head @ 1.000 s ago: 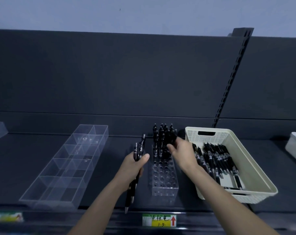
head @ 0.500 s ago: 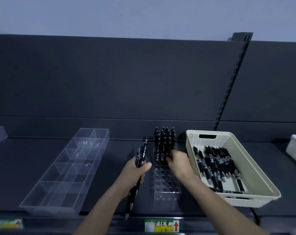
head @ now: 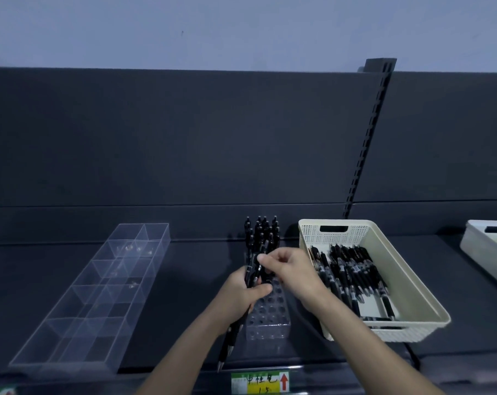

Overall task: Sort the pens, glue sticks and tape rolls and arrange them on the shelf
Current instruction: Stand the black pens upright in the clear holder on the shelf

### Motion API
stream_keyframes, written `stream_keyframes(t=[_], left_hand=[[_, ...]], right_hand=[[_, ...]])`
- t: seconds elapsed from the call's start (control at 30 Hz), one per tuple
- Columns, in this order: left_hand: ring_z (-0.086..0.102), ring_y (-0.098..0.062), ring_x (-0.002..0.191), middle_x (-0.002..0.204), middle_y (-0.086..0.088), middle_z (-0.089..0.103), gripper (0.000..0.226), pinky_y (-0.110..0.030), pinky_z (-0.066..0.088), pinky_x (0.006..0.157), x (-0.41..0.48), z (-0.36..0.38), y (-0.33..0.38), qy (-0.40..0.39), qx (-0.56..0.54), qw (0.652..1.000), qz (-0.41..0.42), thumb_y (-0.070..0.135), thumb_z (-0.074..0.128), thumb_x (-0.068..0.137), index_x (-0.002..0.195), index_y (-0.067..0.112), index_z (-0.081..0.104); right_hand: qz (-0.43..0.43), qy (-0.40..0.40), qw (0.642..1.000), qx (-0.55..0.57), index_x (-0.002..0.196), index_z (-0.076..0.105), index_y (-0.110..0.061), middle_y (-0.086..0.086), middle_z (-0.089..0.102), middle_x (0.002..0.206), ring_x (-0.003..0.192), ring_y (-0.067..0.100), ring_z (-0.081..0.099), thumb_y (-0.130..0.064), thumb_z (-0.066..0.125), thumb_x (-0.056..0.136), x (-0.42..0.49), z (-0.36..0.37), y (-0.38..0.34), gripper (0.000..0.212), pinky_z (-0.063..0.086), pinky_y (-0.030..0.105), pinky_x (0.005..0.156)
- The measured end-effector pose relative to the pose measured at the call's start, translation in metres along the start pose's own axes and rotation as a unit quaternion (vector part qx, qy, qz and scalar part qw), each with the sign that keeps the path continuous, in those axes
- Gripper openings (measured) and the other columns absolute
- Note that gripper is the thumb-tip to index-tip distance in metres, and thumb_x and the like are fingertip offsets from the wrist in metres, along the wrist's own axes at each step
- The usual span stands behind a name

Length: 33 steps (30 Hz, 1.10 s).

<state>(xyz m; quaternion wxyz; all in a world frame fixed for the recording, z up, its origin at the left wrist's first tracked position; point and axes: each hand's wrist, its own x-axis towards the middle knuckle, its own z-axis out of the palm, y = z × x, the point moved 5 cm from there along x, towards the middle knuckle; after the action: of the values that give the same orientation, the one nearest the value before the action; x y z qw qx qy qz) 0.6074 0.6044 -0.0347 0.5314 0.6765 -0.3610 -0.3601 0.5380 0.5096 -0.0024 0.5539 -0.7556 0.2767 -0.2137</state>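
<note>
Since half a second ago, brings the right hand [head: 293, 273] off the clear holder block [head: 267, 320] and across to the left hand [head: 238, 297]. Just beyond the yellow price label [head: 260, 382] on the shelf [head: 184, 280] edge, grips a bundle of black pens [head: 231, 337] tips-down in curled left fingers, and pinches the top of a single pen [head: 258, 273] from it between right thumb and forefinger, over the block. Farther back, shows standing pens [head: 263, 232] upright in the block's far holes, loose pens [head: 352, 275] in the cream basket [head: 355, 235] just right of it, and a divided clear tray [head: 99, 295] well to the left.
</note>
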Motion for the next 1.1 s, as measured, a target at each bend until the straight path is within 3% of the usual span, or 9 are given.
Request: stream_keyframes(t=[0.13, 0.27, 0.43, 0.57, 0.73, 0.8, 0.9, 0.97, 1.1], left_hand=[[0.044, -0.004, 0.045, 0.05, 0.012, 0.047, 0.017, -0.02, 0.037, 0.05, -0.001, 0.004, 0.002, -0.016, -0.053, 0.998, -0.017, 0.016, 0.058, 0.09, 0.075, 0.019, 0.05], [0.046, -0.01, 0.052, 0.061, 0.001, 0.052, 0.019, -0.024, 0.038, 0.052, -0.001, -0.002, -0.004, -0.022, -0.102, 0.993, -0.05, 0.022, 0.056, 0.091, 0.075, 0.013, 0.054], [0.05, -0.007, 0.049, 0.06, 0.004, 0.059, 0.017, -0.02, 0.041, 0.048, -0.001, 0.0, -0.001, 0.021, -0.083, 0.995, -0.048, 0.021, 0.055, 0.092, 0.077, 0.013, 0.059], [0.053, -0.013, 0.055, 0.068, -0.004, 0.058, 0.016, -0.022, 0.045, 0.051, -0.001, -0.014, -0.005, 0.111, -0.068, 0.99, -0.055, 0.019, 0.051, 0.094, 0.085, 0.009, 0.06], [0.042, -0.015, 0.046, 0.06, -0.003, 0.046, 0.014, -0.028, 0.043, 0.047, -0.007, -0.036, -0.012, 0.147, -0.122, 0.979, -0.068, 0.021, 0.046, 0.096, 0.09, 0.011, 0.053], [0.038, -0.013, 0.044, 0.058, -0.002, 0.043, 0.015, -0.026, 0.036, 0.045, -0.006, -0.036, -0.011, 0.144, -0.125, 0.98, -0.057, 0.021, 0.045, 0.096, 0.089, 0.01, 0.052], [0.038, -0.013, 0.046, 0.058, -0.002, 0.043, 0.018, -0.026, 0.036, 0.047, -0.003, -0.039, -0.003, 0.161, -0.097, 0.982, -0.005, 0.021, 0.047, 0.096, 0.081, 0.011, 0.046], [0.042, -0.012, 0.051, 0.06, 0.0, 0.046, 0.014, -0.022, 0.04, 0.052, -0.003, -0.045, 0.004, 0.183, -0.05, 0.981, 0.052, 0.018, 0.047, 0.096, 0.083, 0.016, 0.05], [0.049, 0.003, 0.055, 0.068, 0.006, 0.052, 0.017, -0.006, 0.042, 0.059, 0.0, -0.047, 0.002, 0.183, 0.021, 0.977, 0.105, 0.009, 0.047, 0.094, 0.091, 0.024, 0.055]], right_hand=[[0.039, -0.013, 0.997, 0.069, 0.057, 0.051, -0.011, -0.003, 0.047, 0.046, 0.035, 0.003, 0.039, -0.013, 0.056, 0.091, -0.005, -0.01, 0.005, 0.034, 0.032, 0.013, 0.039], [0.051, -0.029, 0.991, 0.124, 0.058, 0.053, -0.011, -0.001, 0.049, 0.049, 0.042, 0.008, 0.042, -0.012, 0.052, 0.093, -0.006, -0.014, 0.011, 0.035, 0.034, 0.016, 0.044], [0.069, -0.052, 0.99, 0.115, 0.061, 0.051, -0.012, 0.002, 0.056, 0.056, 0.047, 0.009, 0.048, -0.008, 0.058, 0.089, -0.008, -0.008, 0.014, 0.029, 0.037, 0.019, 0.047], [0.048, 0.01, 0.993, 0.105, 0.077, 0.053, -0.009, 0.007, 0.065, 0.072, 0.058, 0.012, 0.061, -0.008, 0.05, 0.093, -0.004, -0.029, 0.004, 0.017, 0.047, 0.019, 0.052], [-0.047, 0.197, 0.976, -0.08, 0.089, 0.055, -0.009, 0.012, 0.067, 0.084, 0.071, 0.021, 0.065, -0.012, 0.05, 0.094, 0.012, -0.06, 0.001, 0.007, 0.055, 0.037, 0.073], [-0.071, 0.177, 0.968, -0.166, 0.1, 0.055, -0.005, 0.011, 0.068, 0.088, 0.079, 0.025, 0.064, -0.015, 0.05, 0.094, 0.014, -0.047, 0.002, 0.013, 0.052, 0.04, 0.078], [-0.09, 0.124, 0.947, -0.283, 0.092, 0.043, -0.01, 0.001, 0.055, 0.065, 0.058, 0.017, 0.053, -0.019, 0.045, 0.097, 0.017, -0.025, 0.005, 0.01, 0.041, 0.029, 0.056], [-0.095, 0.118, 0.931, -0.332, 0.088, 0.037, -0.012, -0.003, 0.044, 0.059, 0.055, 0.02, 0.047, -0.02, 0.042, 0.098, 0.02, -0.019, 0.006, 0.013, 0.035, 0.029, 0.056], [-0.07, 0.111, 0.919, -0.373, 0.089, 0.044, -0.01, 0.006, 0.053, 0.073, 0.07, 0.027, 0.054, -0.022, 0.044, 0.097, 0.024, -0.015, 0.009, 0.014, 0.041, 0.032, 0.061]])
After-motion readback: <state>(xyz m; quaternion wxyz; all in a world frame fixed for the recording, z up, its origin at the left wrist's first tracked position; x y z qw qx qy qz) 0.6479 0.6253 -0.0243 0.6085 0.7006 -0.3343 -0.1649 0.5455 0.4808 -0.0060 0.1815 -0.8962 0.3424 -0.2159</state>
